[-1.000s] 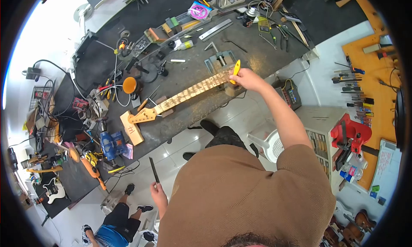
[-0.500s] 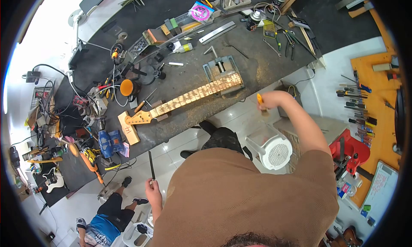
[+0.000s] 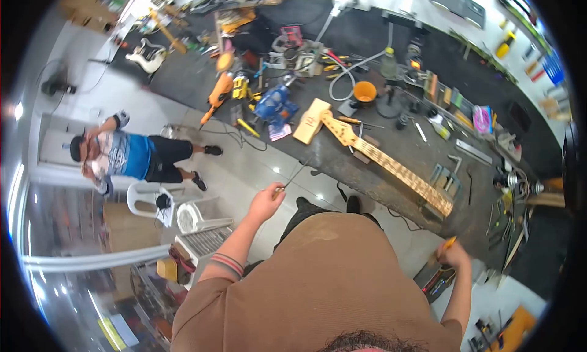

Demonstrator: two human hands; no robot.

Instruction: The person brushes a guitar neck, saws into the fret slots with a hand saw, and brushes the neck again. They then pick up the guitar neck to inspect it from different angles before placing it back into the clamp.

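My left hand (image 3: 266, 201) is closed around the handle of a thin dark file (image 3: 297, 172), which points toward the bench edge. Off to the right, my right hand (image 3: 453, 255) grips a brush by its orange handle (image 3: 450, 242); its bristles are hard to make out. Between and beyond my hands, a guitar neck (image 3: 400, 172) lies on the bench, its headstock near a light wooden block (image 3: 310, 122) with a number on it. The neck's far end rests by a metal vise (image 3: 445, 179). Neither hand touches the neck.
The dark workbench (image 3: 367, 187) holds a blue power tool (image 3: 273, 101), an orange cup (image 3: 365, 92), cables and hand tools. Another person (image 3: 131, 153) stands at the left, arms raised to the head. White plastic chairs (image 3: 147, 196) stand on the floor behind me.
The view has swung left, bringing the other person fully into sight. My left hand still has the file, and my right hand, now lower in view, keeps the brush.
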